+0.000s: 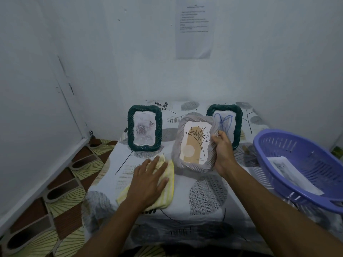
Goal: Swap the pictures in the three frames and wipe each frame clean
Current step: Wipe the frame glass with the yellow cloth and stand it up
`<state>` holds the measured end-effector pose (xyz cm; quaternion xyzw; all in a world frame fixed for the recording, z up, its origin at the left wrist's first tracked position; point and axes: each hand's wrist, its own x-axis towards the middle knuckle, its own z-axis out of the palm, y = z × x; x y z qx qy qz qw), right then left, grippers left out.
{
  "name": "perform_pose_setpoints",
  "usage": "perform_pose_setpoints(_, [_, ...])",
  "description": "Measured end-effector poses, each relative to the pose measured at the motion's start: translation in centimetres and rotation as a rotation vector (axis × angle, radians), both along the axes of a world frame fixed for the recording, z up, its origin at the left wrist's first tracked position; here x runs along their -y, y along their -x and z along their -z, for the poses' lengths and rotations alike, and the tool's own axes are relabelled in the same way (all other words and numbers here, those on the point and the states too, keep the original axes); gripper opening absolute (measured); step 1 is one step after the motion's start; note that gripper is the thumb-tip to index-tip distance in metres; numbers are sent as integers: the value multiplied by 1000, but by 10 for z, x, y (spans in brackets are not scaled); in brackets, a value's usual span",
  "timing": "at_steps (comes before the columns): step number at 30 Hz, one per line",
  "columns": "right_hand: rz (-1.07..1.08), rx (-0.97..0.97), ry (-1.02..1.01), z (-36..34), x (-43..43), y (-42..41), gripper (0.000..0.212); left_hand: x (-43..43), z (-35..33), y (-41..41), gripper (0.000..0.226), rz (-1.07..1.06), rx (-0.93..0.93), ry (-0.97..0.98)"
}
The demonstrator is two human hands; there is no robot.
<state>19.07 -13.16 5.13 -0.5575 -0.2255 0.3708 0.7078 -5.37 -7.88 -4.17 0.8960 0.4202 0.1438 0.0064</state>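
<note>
The grey frame [194, 145] sits in the centre of the picture, tilted back and raised at its upper end, with its lower edge at or near the table [207, 193]. It carries a print of a line-drawn plant over a tan shape.

Your right hand [222, 151] grips the frame's right rim, with the thumb over the front edge. Your left hand [148, 177] lies flat, fingers straight and spread, on the yellow cloth [170, 191], just left of the frame's lower corner. The hands are apart.

Two green frames stand upright behind:
- The left green frame [144, 127], in the upper-left part of the table, shows roses.
- The right green frame [235, 115] shows a blue line drawing. The grey frame and your right hand partly hide it.

A purple basket [306, 158] at the right edge holds a printed sheet [295, 175]. A paper notice [194, 28] hangs on the wall at the top.

Step in hand, as judged: wiping the grey frame. All three frames hold pictures. Whether these have already been swapped cannot be told.

The next move calls for the following:
1. Gather the cloth under your left fingers and lift it to the frame.
2. Hold the right-hand grip firm so the frame does not pivot under wiping pressure.
3. Work the cloth into the ridged rim, where dust is likely to lodge.
4. Keep the frame clear of the green frame behind it, which could tip.
</note>
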Motion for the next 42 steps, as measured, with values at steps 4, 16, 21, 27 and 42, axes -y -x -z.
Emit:
perform_pose_setpoints(4, [2, -9, -17, 4, 0, -7, 13, -29, -2, 21, 88, -66, -57, 3])
perform_pose_setpoints(16, [-138, 39, -61, 12, -15, -1, 14, -38, -60, -44, 46, 64, 634, 370])
perform_pose_setpoints(21, [-188, -36, -138, 5, -32, -12, 20, -60, -85, -92, 38, -73, 1106, 968])
perform_pose_setpoints(27, [-184, 67, -98, 8, -60, -26, 19, -90, -84, -111, 21, -99, 1135, 886])
perform_pose_setpoints(42, [-127, 144, 59, 35, -86, -31, 20, -96, -55, -124, 29, -136, 1109, 786])
